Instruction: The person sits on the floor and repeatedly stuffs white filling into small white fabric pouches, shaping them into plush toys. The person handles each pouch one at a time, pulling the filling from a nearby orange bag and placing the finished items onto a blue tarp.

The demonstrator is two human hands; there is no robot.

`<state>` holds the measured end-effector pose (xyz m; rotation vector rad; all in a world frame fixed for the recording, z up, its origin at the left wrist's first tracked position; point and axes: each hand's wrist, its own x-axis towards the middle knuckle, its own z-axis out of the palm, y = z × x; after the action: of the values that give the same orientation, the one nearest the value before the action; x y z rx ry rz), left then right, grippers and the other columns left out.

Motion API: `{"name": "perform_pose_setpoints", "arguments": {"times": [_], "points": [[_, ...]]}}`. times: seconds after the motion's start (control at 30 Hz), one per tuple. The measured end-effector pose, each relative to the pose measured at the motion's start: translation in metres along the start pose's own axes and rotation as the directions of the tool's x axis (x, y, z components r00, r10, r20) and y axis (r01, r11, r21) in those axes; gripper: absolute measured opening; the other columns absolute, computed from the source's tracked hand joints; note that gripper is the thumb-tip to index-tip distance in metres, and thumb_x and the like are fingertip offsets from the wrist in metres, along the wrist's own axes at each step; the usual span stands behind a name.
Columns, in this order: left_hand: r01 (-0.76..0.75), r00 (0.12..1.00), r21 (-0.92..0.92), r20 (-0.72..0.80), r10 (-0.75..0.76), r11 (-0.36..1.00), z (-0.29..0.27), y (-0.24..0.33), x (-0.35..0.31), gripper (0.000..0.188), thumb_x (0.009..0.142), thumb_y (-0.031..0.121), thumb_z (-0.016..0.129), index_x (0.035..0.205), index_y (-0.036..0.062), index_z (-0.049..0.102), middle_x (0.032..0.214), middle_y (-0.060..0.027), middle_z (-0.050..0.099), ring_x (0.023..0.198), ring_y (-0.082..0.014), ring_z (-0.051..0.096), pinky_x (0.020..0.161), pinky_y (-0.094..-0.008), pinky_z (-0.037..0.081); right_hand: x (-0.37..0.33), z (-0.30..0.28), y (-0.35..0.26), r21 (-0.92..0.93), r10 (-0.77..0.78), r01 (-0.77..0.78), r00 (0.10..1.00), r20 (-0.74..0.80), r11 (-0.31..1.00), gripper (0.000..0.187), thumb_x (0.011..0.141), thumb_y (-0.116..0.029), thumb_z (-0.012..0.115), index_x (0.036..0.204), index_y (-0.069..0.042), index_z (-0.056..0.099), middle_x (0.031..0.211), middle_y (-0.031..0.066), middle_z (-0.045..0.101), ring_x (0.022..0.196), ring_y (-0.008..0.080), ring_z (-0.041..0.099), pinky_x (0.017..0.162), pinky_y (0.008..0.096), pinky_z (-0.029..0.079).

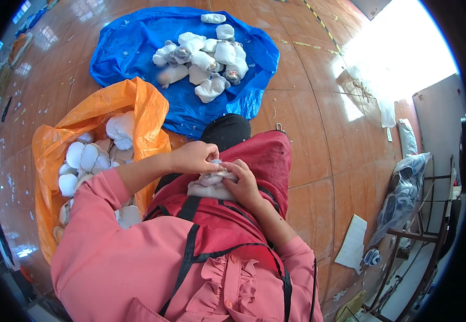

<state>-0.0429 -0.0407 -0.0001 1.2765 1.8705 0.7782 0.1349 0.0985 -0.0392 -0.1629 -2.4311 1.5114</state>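
A soft white padded piece (206,190) with a bunched pale grey edge rests on my lap. My left hand (192,156) reaches over it from the left, its fingers closed in a pinch on the top edge. On the other side my right hand (247,188) grips the same piece, thumb on the front and fingers curled over the edge. Both sets of fingertips nearly meet at the gathered fabric; what lies between them is partly hidden. A red apron (265,155) is spread beneath the piece.
Ahead lies a blue plastic sheet (123,56) with several white padded pieces (225,52) heaped on it. An orange bag (48,155) at my left holds white and tan oval pieces (89,158). On the right are a white sheet (352,241), a clear plastic bag (399,188) and a metal frame (412,234).
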Motion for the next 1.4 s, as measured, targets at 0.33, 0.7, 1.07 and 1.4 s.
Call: {"name": "perform_pose_setpoints", "arguments": {"times": [0.33, 0.7, 1.07, 1.4], "points": [[0.011, 0.963, 0.357, 0.248, -0.106, 0.934, -0.019, 0.022, 0.013, 0.059, 0.085, 0.058, 0.06, 0.08, 0.0007, 0.07, 0.077, -0.0204, 0.068, 0.075, -0.035, 0.067, 0.065, -0.043, 0.05, 0.001, 0.005, -0.004, 0.097, 0.132, -0.13, 0.991, -0.016, 0.987, 0.049, 0.069, 0.004, 0.069, 0.114, -0.004, 0.051, 0.091, 0.0063, 0.055, 0.085, 0.0168, 0.056, 0.08, 0.0293, 0.048], [0.145, 0.835, 0.303, 0.474, -0.28, 0.942, -0.019, 0.024, 0.027, 0.055, 0.086, 0.058, 0.06, 0.087, 0.0052, 0.075, 0.079, -0.0142, 0.071, 0.076, -0.0268, 0.07, 0.067, -0.0381, 0.052, 0.0, 0.005, -0.012, 0.192, 0.162, -0.148, 0.985, -0.057, 0.97, 0.047, 0.068, 0.005, 0.07, 0.108, -0.005, 0.048, 0.088, 0.0047, 0.055, 0.08, 0.0145, 0.056, 0.075, 0.0274, 0.048], [0.525, 0.838, -0.557, 0.472, -0.274, 0.643, -0.007, 0.011, 0.0, 0.024, 0.09, 0.03, 0.07, 0.085, 0.0066, 0.072, 0.067, 0.0023, 0.06, 0.057, -0.0053, 0.048, 0.054, -0.0211, 0.037, 0.002, -0.028, -0.007, 0.407, 0.114, -0.187, 0.974, 0.197, 0.894, 0.024, 0.081, -0.004, 0.072, 0.103, -0.004, 0.061, 0.101, 0.0021, 0.057, 0.095, 0.0118, 0.055, 0.084, 0.0256, 0.045], [0.523, 0.828, -0.85, 0.489, -0.275, 0.065, 0.015, -0.008, -0.008, 0.015, 0.094, 0.022, 0.062, 0.089, 0.0081, 0.061, 0.055, 0.0065, 0.043, 0.041, -0.0055, 0.031, 0.041, -0.0241, 0.026, 0.008, -0.026, -0.011, 0.429, 0.051, -0.174, 0.958, 0.284, 0.886, 0.021, 0.083, -0.003, 0.074, 0.09, -0.006, 0.054, 0.091, -0.0006, 0.05, 0.089, 0.0094, 0.05, 0.078, 0.0239, 0.042]]}}
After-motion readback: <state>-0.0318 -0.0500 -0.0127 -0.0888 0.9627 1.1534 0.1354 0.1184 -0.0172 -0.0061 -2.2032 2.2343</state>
